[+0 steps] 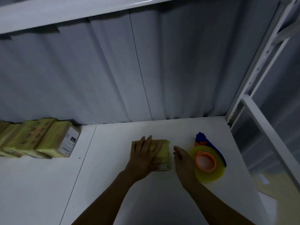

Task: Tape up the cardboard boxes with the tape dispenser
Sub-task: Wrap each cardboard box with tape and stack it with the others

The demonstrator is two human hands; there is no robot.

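- The cardboard box (pixel 162 151), small and wrapped in yellowish tape, lies on the white table (pixel 113 184) just right of the frame's centre, in the lower half.
- The left hand (pixel 144 155) rests flat on top of the box. Its grip is wide, the fingers straight and spread over the box's left part, and it holds nothing.
- The right hand (pixel 182 158) is between the box and the tape dispenser (pixel 209 161). Its grip is loose, the fingers straight, and nothing is in it. Whether it touches the dispenser cannot be told.
- The tape dispenser lies on the table at the lower right, with a yellow roll, an orange hub and a blue handle.
- A row of taped boxes (pixel 37 137) sits at the left edge, the nearest bearing a white label (pixel 69 143).
- A grey curtain (pixel 113 70) hangs behind the table.
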